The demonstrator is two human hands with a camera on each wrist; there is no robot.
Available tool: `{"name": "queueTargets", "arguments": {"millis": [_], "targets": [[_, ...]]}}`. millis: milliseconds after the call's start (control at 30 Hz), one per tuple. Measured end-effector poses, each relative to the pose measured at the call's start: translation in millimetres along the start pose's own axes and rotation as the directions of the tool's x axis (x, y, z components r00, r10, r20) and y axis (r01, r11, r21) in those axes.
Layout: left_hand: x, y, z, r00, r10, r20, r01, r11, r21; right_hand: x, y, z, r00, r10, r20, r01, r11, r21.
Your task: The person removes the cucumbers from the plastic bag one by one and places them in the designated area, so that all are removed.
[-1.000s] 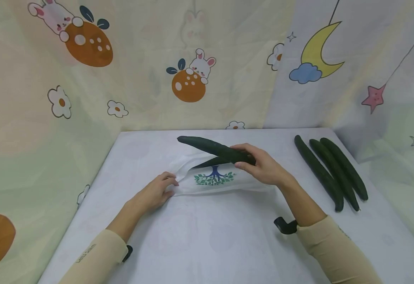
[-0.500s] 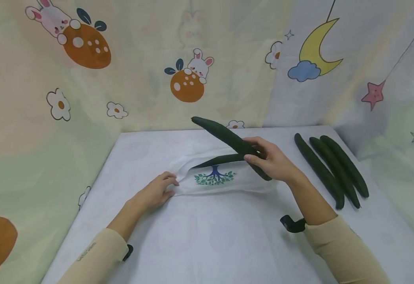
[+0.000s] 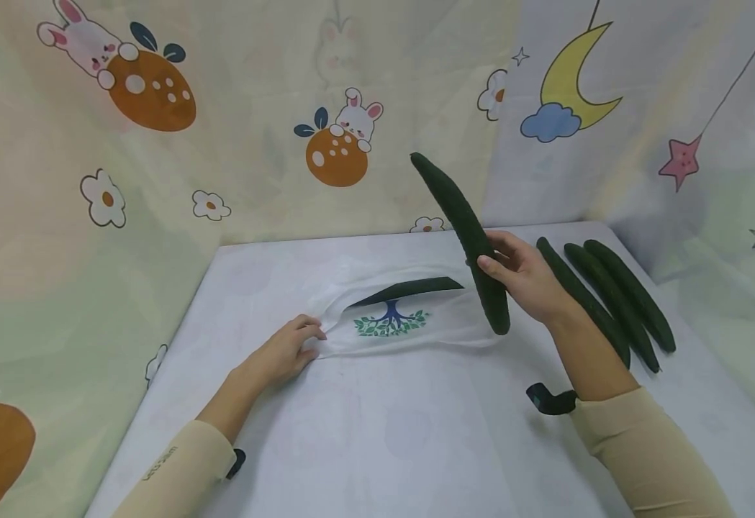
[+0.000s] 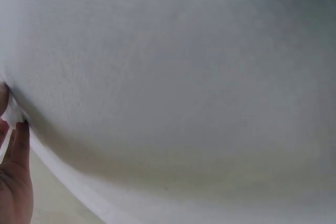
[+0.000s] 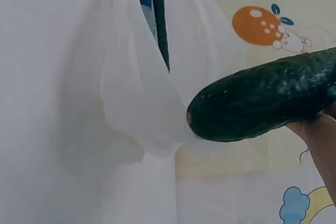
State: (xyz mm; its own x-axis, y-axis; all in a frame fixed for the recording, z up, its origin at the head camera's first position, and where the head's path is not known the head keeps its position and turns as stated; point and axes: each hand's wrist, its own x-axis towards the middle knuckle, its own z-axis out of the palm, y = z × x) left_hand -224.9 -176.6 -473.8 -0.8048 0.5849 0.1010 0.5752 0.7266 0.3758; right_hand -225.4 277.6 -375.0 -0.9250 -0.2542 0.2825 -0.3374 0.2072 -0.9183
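Holding raised cucumber [image 3: 458, 212], tilted, below its middle: right hand [image 3: 525, 277], thumb and fingers curled round it | left hand [image 3: 286, 349] pinches tree-printed white bag [image 3: 445, 327] at left edge, seemingly to steady it | second cucumber [image 3: 409, 289] shows in bag's opening | three more cucumbers [image 3: 612, 302] lie rightward

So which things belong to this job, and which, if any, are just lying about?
Part of the job:
held cucumber, in the right fingers
white bag, pinched by the left fingers
second cucumber, showing in its opening
probably the three loose cucumbers

Just surroundings:
patterned curtain
table
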Motion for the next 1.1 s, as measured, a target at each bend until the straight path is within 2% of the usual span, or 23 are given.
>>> {"name": "queueTargets", "arguments": {"millis": [133,233,367,567,667,800,933,1100], "targets": [[-1.1,-0.9,0.4,1.000,0.019,-0.016,-0.019,1.000,-0.002,-3.7,2,-7,0.998,0.044,-0.041,-0.041,0.996,0.075],[-2.5,-2.3,-0.2,0.999,0.021,-0.030,-0.021,1.000,0.000,-7.2,5,-10,0.993,0.088,-0.080,-0.081,0.993,0.087],[-4.7,-4.2,-0.6,1.000,0.005,-0.029,-0.005,1.000,-0.006,-13.4,11,-16,0.982,0.148,-0.121,-0.147,0.989,0.017],[-2.3,-4.3,2.2,1.000,0.020,-0.020,-0.020,1.000,-0.018,-28.0,21,-36,0.956,0.228,-0.184,-0.245,0.967,-0.072],[-0.9,-3.5,1.7,0.999,0.030,-0.031,-0.031,0.999,-0.012,-35.1,29,-46,0.946,0.247,-0.207,-0.273,0.956,-0.105],[0.4,-1.0,0.6,0.999,0.028,-0.017,-0.029,0.999,-0.026,-43.7,40,-57,0.934,0.275,-0.227,-0.316,0.933,-0.172],[-0.2,1.3,0.9,1.000,0.007,0.004,-0.007,1.000,-0.028,-48.3,51,-66,0.909,0.335,-0.249,-0.385,0.904,-0.186],[-1.5,2.1,-0.1,1.000,-0.010,-0.005,0.010,1.000,-0.018,-51.1,65,-71,0.868,0.417,-0.270,-0.456,0.885,-0.095]]}}
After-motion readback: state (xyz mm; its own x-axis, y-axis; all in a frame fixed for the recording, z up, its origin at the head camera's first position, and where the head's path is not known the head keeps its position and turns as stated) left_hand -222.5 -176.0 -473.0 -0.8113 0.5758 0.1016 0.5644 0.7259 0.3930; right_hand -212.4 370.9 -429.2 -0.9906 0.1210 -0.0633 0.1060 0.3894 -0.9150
